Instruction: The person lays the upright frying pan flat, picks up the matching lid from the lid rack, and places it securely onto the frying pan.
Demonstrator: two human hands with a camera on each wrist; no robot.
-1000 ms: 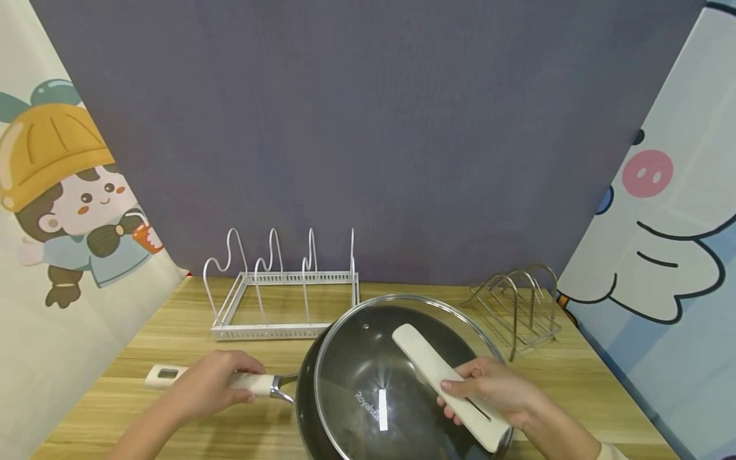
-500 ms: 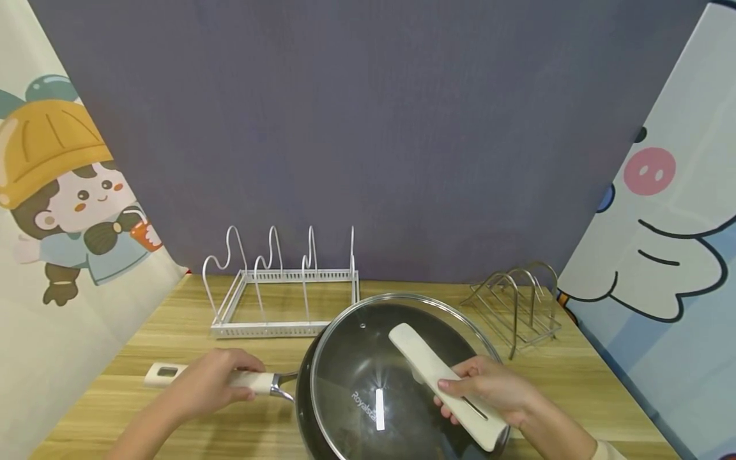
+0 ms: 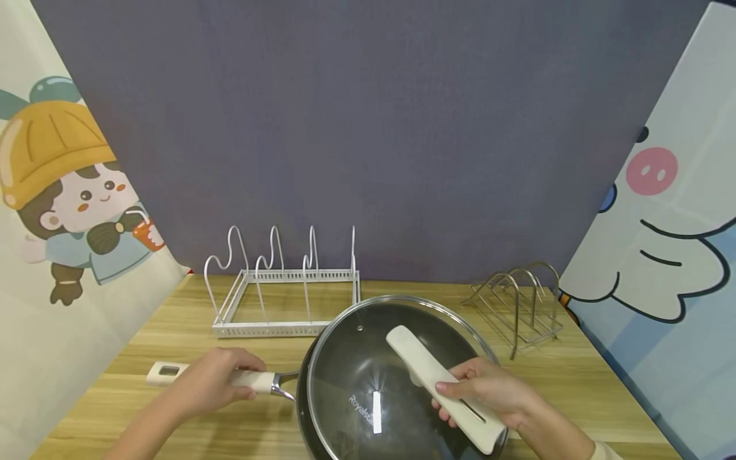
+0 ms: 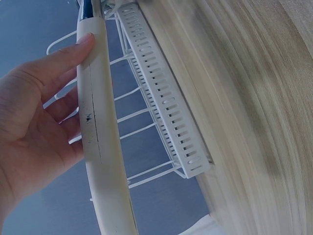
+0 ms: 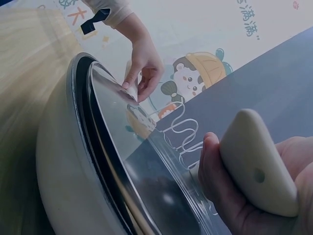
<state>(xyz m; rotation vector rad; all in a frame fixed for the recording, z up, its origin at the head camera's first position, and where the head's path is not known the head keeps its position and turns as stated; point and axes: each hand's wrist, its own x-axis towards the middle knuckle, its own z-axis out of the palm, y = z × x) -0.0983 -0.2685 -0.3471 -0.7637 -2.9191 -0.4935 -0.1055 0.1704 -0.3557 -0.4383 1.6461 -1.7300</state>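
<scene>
Low in the head view is a dark-lined pan [image 3: 306, 409] with a cream handle [image 3: 252, 381] pointing left. My left hand [image 3: 213, 380] grips that handle, thumb and fingers on opposite sides in the left wrist view [image 4: 100, 122]. Over the pan lies a glass lid [image 3: 368, 358] with a metal rim, shifted a little right, so a dark strip of pan shows at its left. My right hand [image 3: 489, 390] holds the lid's long cream handle [image 3: 425, 364]. From the right wrist, the lid [image 5: 161, 196] sits close along the pan's pale outer wall [image 5: 63, 161]; full contact cannot be told.
A white wire rack [image 3: 270, 330] with upright loops stands behind the pan at left. At the back right is a smaller metal rack [image 3: 523, 313]. The wooden table [image 3: 575, 396] ends at a grey backdrop [image 3: 368, 140], with cartoon-printed walls on both sides.
The lid and my right hand have shifted slightly left over the pan, so the dark strip of pan on the left has narrowed. My left hand and the pan stay in place.
</scene>
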